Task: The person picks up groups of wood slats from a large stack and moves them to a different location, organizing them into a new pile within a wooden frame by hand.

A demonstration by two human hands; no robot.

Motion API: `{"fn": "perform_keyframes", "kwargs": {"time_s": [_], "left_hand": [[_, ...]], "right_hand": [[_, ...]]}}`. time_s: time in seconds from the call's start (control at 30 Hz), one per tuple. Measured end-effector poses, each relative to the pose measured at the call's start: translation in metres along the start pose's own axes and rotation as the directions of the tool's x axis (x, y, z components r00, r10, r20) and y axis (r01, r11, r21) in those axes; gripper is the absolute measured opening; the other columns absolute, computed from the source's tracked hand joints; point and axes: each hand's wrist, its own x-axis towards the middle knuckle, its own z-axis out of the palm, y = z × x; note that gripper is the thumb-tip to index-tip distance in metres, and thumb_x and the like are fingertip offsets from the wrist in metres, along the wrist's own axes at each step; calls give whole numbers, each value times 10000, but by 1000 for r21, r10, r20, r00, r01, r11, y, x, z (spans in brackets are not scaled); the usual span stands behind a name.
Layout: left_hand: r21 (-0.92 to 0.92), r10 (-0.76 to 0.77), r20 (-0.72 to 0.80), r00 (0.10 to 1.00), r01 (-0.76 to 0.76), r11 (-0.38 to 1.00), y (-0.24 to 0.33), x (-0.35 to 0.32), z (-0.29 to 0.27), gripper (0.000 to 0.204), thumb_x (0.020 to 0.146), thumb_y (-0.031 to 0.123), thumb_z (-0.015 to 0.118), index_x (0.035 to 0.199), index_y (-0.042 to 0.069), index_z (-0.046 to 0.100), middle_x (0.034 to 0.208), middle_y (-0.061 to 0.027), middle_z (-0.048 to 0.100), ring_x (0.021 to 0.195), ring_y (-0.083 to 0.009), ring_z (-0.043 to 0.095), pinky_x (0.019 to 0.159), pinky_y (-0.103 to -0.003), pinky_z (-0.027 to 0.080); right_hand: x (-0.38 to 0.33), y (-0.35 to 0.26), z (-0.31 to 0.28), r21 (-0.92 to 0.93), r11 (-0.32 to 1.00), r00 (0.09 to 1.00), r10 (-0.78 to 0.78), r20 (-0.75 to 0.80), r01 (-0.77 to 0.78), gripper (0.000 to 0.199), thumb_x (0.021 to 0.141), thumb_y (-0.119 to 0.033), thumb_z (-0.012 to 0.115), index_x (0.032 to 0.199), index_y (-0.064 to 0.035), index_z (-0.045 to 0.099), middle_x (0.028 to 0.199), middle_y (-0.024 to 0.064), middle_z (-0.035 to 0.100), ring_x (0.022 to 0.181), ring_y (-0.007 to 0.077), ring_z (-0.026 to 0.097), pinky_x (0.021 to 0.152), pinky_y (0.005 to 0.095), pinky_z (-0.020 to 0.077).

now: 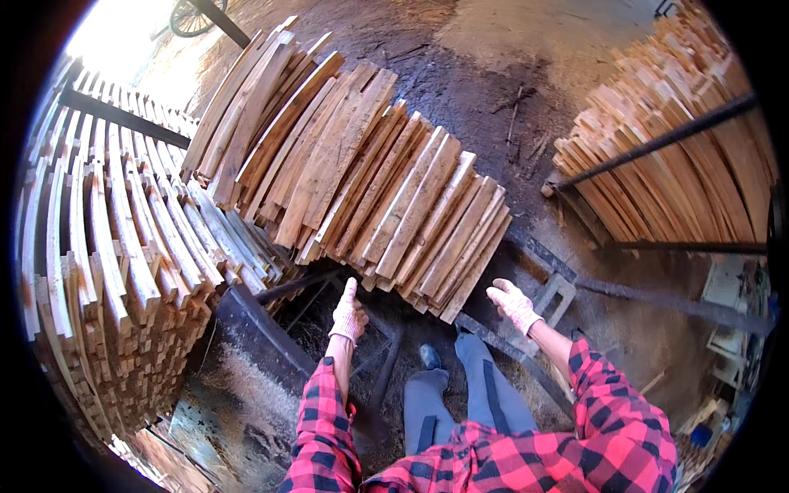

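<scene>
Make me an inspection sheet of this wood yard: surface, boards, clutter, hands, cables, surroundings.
Surface: dark dirt ground, sawdust by the metal frame.
Job's things: fanned board pile lying ahead of both hands.
Clutter: twigs and wood scraps on the ground.
Grips: left hand and right hand, both gloved, open, holding nothing, just short of the boards.
Cables: nothing seen.
Surroundings: stacked slats at left, second board stack at right, wheel at top.

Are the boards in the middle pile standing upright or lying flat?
Lying, not upright: the middle pile of boards rests side by side in a leaning fan, long faces showing. Both gloved hands, left hand and right hand, hover open below it.
</scene>
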Motion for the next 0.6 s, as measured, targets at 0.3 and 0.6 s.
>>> {"fn": "perform_keyframes", "kwargs": {"time_s": [0.3,0.6], "left_hand": [[-6,352,-127,927,-356,935,0,195,-13,511,736,568,856,990,171,660,776,39,497,680,-118,498,540,-343,398],[246,399,-74,914,-371,895,-49,182,59,943,899,653,625,1491,-44,394,1295,-106,578,1146,-198,549,1019,-348,444]], "right_hand": [[155,-16,119,18,997,987,-71,147,69,1014,873,-499,722,1560,53,219,1578,251,344,1473,315,336,1193,367,283],[251,-42,193,547,819,981,194,23,-175,1257,800,-691,720,1614,-93,-28,1638,170,224,1496,304,220,1149,514,297]]}}
